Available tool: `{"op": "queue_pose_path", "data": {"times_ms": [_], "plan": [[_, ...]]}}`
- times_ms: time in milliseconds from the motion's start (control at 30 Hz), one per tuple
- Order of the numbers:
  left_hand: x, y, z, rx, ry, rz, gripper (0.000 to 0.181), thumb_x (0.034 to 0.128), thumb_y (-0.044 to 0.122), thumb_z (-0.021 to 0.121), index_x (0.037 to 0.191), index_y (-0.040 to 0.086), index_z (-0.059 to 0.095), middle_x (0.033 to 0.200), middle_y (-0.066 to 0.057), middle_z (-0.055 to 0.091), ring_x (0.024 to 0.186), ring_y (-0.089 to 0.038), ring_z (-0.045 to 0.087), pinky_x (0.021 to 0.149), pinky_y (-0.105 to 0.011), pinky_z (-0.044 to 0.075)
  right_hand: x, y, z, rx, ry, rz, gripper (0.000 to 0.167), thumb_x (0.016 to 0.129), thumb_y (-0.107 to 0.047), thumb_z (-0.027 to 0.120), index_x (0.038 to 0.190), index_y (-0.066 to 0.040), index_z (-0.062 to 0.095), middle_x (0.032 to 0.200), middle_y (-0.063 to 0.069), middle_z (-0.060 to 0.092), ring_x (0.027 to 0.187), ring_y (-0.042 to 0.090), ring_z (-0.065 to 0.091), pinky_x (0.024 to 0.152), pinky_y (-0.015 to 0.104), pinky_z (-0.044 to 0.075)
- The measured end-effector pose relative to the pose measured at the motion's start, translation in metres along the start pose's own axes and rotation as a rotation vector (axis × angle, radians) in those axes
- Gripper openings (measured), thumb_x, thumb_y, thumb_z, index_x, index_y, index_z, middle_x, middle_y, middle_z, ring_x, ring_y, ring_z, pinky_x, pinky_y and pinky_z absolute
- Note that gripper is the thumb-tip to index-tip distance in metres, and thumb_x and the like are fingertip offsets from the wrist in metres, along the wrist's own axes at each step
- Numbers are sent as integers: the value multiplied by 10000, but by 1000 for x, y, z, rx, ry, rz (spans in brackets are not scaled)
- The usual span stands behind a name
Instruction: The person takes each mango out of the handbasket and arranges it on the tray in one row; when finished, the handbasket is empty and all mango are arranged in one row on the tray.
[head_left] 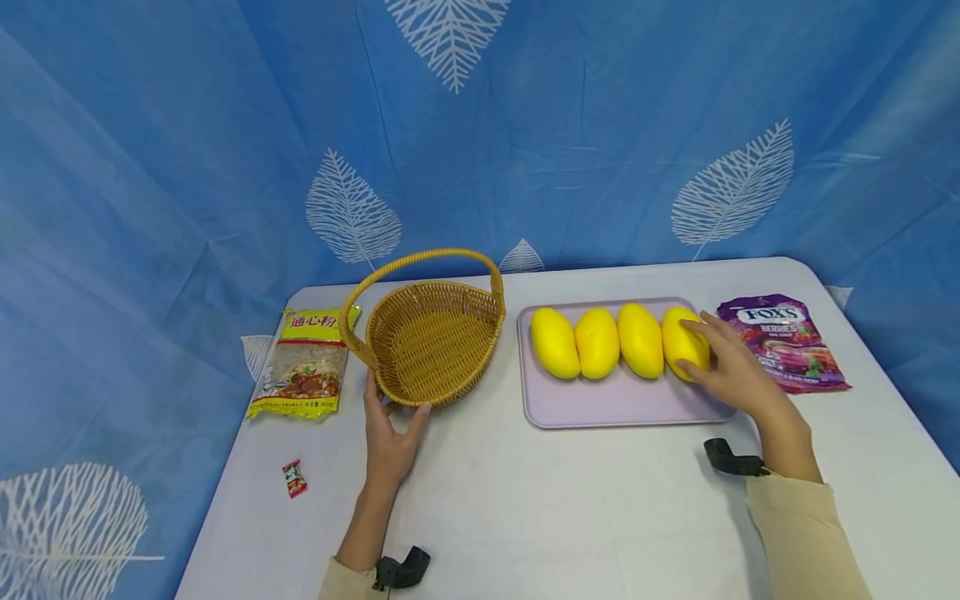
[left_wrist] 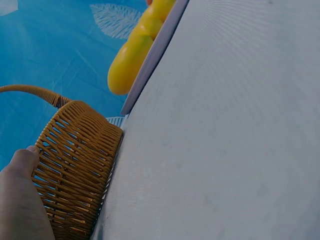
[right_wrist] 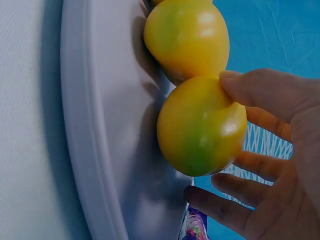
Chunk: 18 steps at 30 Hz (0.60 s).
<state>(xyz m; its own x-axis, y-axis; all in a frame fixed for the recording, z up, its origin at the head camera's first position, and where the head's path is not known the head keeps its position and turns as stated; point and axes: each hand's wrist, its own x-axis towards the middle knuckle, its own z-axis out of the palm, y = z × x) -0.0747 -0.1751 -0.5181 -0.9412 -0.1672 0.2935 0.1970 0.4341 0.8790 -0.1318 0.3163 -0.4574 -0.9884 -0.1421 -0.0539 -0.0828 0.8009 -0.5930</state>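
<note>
A brown woven basket [head_left: 431, 342] with an arched handle stands on the table, its inside bare. My left hand [head_left: 390, 442] holds its near left side; in the left wrist view the thumb [left_wrist: 25, 160] lies at the rim, while the other fingers are out of sight. Several yellow mangoes [head_left: 597, 343] lie in a row on a pale purple tray [head_left: 622, 408]. At the row's right end, my right hand [head_left: 723, 362] grips the last mango [right_wrist: 200, 130], thumb on one side and fingers on the other. This mango is still over the tray beside its neighbour.
A bag of dry pasta [head_left: 303, 367] lies left of the basket. Nearer on that side is a small red wrapped candy [head_left: 295, 478]. A purple Fox's candy bag [head_left: 783, 343] lies right of the tray. Behind the white table [head_left: 525, 508] hangs a blue leaf-patterned cloth [head_left: 570, 167].
</note>
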Motion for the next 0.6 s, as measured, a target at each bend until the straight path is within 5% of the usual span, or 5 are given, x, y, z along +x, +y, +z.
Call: {"op": "queue_pose_path", "data": {"times_ms": [400,600], "plan": [[1,0,0,-3,3,22,969,898,193,714,1588,200,34,1615,-146,171,1434,-292,299,1022,-298,396,-5,-3,-4,-18,6,6,688,937,-312,666,1487,-30,365,1576,304,153,1359,581,229,980,756,283],[-3,1,-1,4,0,-16,975,897,195,717,1587,198,29,1624,-111,156,1438,-293,293,1037,-409,396,-14,-9,-6,-23,48,-26,641,955,-297,640,1483,-47,377,1586,286,153,1404,567,159,988,778,229]]}}
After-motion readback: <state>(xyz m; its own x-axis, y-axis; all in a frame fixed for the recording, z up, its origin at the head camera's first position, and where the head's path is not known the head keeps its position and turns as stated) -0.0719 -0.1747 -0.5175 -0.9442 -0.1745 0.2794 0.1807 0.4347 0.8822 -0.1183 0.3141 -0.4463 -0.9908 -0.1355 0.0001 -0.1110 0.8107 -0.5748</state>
